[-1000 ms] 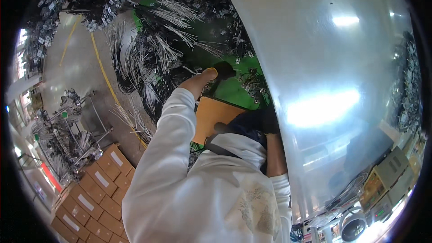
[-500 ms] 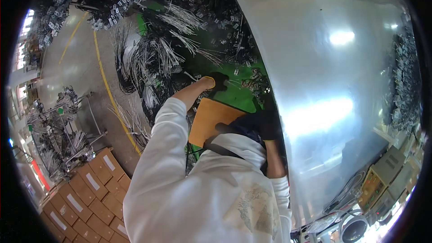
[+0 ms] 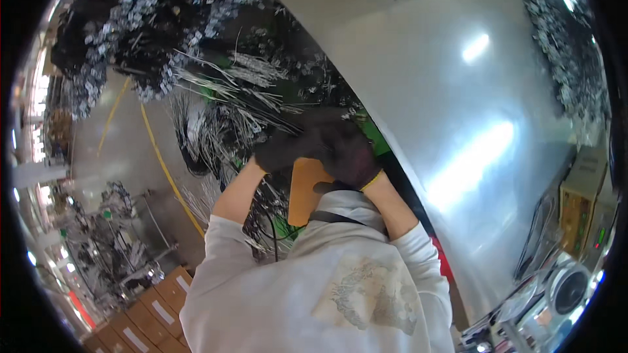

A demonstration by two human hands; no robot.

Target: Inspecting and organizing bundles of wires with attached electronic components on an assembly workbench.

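My left hand and my right hand, both in dark gloves, meet in front of my chest and overlap. Their fingers look curled in, but the dark gloves hide what is between them. A bundle of grey-white cables runs from the upper left down toward the gloves; contact with them cannot be made out. Below the hands is a flat tan board, partly covered by my right glove and my clothing. A strip of green surface shows beside the right hand.
A large shiny metal sheet slants along my right side. Dark cables with small metal connectors hang at the upper left. A rack of cables stands at the left, near stacked cardboard boxes. Equipment stands at the lower right.
My left hand has drawn back from the green surface, and my right hand has come up and inward to meet it. The view has shifted, and the gloves now cover more of the tan board.
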